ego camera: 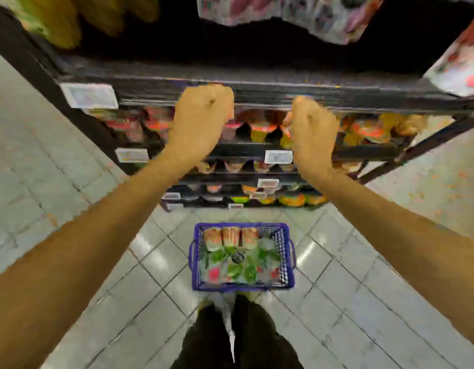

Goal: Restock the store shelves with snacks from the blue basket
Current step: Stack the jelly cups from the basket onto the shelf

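Up at far shelf edge (363,95): left hand (201,121), right hand (313,130), curled away; cannot tell grasp. Likely placing step. Next: down to near blue basket (289,265) for snacks (230,237).

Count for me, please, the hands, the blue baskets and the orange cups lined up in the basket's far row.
Hands: 2, left hand and right hand
Blue basket: 1
Orange cups: 3
Total: 6
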Tool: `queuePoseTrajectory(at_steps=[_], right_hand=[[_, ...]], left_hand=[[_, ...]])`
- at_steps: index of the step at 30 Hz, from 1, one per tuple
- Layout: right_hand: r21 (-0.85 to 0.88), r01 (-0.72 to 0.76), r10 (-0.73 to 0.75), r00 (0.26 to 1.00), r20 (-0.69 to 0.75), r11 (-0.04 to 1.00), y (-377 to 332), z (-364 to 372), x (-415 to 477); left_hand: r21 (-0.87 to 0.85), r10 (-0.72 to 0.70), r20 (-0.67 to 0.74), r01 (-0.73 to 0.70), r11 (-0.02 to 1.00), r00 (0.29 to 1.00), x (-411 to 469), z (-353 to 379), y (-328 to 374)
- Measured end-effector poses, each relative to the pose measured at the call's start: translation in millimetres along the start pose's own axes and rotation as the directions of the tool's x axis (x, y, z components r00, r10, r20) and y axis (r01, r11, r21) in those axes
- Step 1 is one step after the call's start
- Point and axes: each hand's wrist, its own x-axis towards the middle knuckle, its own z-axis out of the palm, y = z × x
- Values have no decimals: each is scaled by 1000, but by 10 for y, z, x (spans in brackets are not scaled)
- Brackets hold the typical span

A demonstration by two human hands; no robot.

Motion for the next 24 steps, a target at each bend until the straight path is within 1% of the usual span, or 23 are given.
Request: queuePoseTrajectory(at_steps=[2,3,5,7,10,12,14,15,18,19,21,23,24], right_hand=[[-27,-112,113,993,42,993,624,178,-378],[-39,-172,173,984,48,984,917,269,-561],[-57,-271,275,959,69,961,1520,444,-909],[-117,-356,367,925,98,927,2140,620,-1236],[-258,-412,453,883,122,874,3082,909,-1658],[-351,-444,507,855,109,825,3695,1124,-1857],[-422,-487,577,809,114,765,4299,1335,-2003],[-439,-525,630,766,130,729,4584,1440,-2056],[-464,-654,782,601,162,598,5302,1707,-2191],[-476,-669,804,573,159,571,5503,1782,-2228],[-513,-663,818,555,152,545,5835,1925,-2275],[-592,-624,838,515,178,510,6091,2066,-2298],[-627,-603,848,493,193,493,6222,2136,-2305]], left_hand=[[-25,-130,84,133,991,988,-233,342,-684],[-42,-210,100,215,976,973,-350,514,-1038],[-49,-358,129,366,929,925,-617,852,-1728],[-29,-454,165,464,885,876,-919,1178,-2376],[-22,-609,187,623,782,771,-1290,1647,-3331],[-4,-715,152,723,690,683,-1445,1968,-3918],[31,-760,115,762,647,640,-1550,2290,-4456],[40,-776,120,778,627,619,-1582,2452,-4705],[43,-844,139,848,528,519,-1654,2933,-5326],[53,-856,131,859,509,500,-1670,3088,-5499],[103,-858,113,853,512,502,-1687,3371,-5789],[125,-852,124,843,523,509,-1685,3626,-6023],[118,-858,125,851,511,498,-1672,3738,-6126]])
